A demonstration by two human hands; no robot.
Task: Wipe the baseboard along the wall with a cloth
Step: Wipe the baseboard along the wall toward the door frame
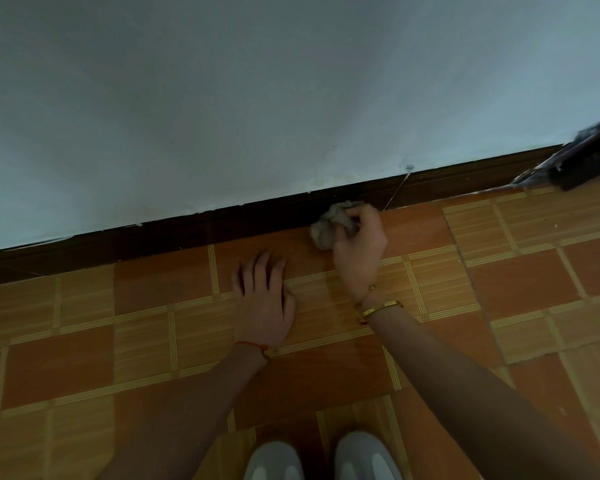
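A crumpled grey cloth (329,225) was gripped in the right hand (359,252), whose fingers were curled round the top of the bundle. The cloth was pressed against the dark brown baseboard (187,230) at the point where the baseboard met the floor (520,282), a little right of the middle of the view. Part of the cloth was spread out to the left of the hand and lay on the tile just beside the board.

The left hand (262,296) was laid flat on the floor with the fingers straight and slightly spread, pointing toward the wall (257,98); nothing was held in it. It was placed near the baseboard but apart from it, to the left of the right hand.

A gold bangle (381,310) was worn on the right wrist, and a red string bracelet (253,347) on the left wrist.

The baseboard was seen running along the foot of the pale wall, from the lower left edge up toward the right. At its right end a dark, paint-smeared piece of trim (582,161) was seen. The floor was covered in orange and tan tiles. The toes of two light grey shoes (326,459) were seen at the bottom edge.
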